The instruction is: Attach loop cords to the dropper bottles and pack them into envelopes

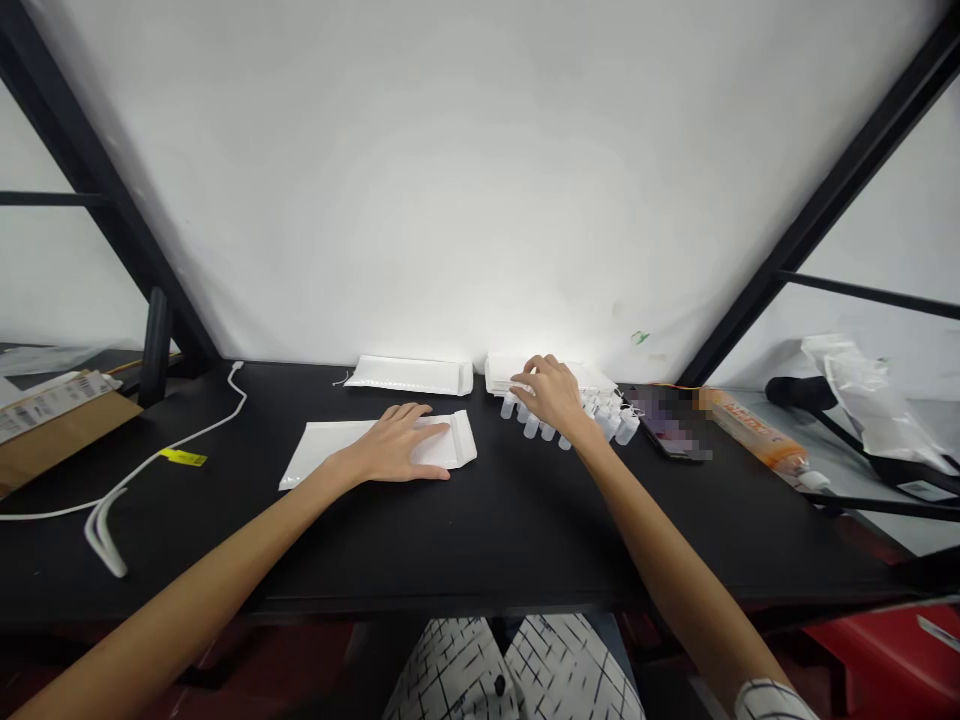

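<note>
My left hand (401, 443) lies flat with fingers spread on a white padded envelope (319, 445), near its flap end. To the right, my right hand (551, 390) is curled in a pinch over a cluster of small translucent plastic bottles with white tops. Its thumb and forefinger meet at the top of the leftmost bottle (508, 406). Other small bottles (626, 428) stick out below and right of that hand, which hides part of the group. Behind it lies a stack of white envelopes (592, 376).
Another white padded envelope (409, 374) lies against the wall. A white cable (187, 437) with a yellow tag crosses the black table (450, 540) at left, near a cardboard box (67, 425). At right are a phone (667, 425), an orange-labelled bottle (757, 437) and black frame bars.
</note>
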The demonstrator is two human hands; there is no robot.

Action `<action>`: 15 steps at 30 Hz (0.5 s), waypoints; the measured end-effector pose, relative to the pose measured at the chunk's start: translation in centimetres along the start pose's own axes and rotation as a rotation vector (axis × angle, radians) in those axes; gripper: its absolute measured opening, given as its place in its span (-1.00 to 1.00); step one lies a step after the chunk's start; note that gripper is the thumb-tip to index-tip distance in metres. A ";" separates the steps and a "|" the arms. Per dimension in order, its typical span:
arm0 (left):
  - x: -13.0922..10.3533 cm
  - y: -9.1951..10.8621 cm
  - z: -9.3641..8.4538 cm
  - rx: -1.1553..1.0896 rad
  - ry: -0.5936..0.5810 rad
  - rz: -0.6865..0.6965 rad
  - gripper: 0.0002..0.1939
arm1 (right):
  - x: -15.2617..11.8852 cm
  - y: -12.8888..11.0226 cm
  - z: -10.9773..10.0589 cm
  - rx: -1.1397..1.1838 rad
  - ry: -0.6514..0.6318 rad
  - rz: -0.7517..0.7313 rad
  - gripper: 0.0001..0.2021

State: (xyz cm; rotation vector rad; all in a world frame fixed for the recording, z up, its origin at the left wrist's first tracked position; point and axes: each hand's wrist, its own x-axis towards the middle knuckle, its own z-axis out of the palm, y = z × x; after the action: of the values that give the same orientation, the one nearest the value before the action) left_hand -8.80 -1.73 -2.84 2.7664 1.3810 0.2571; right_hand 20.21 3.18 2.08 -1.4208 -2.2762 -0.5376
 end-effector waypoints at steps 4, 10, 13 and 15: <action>-0.4 0.7 0.2 0.012 0.081 0.026 -0.32 | 0.1 -0.8 0.8 0.010 -0.117 -0.001 -0.81; -0.3 0.7 0.1 -0.060 0.181 0.013 -0.29 | -0.2 -2.2 -1.3 0.487 0.061 0.140 -0.85; -0.2 0.6 0.0 -0.101 0.201 -0.038 -0.27 | -0.9 -3.5 -1.6 0.772 0.062 0.200 -0.85; -0.2 0.6 -0.2 -0.114 0.221 -0.054 -0.28 | -1.4 -4.8 -0.9 0.891 0.004 0.225 -0.86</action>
State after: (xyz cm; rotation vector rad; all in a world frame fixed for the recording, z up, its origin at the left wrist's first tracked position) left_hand -8.44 -2.27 -2.64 2.6689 1.4336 0.6356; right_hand 16.56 -0.35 1.61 -1.1460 -1.8969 0.4975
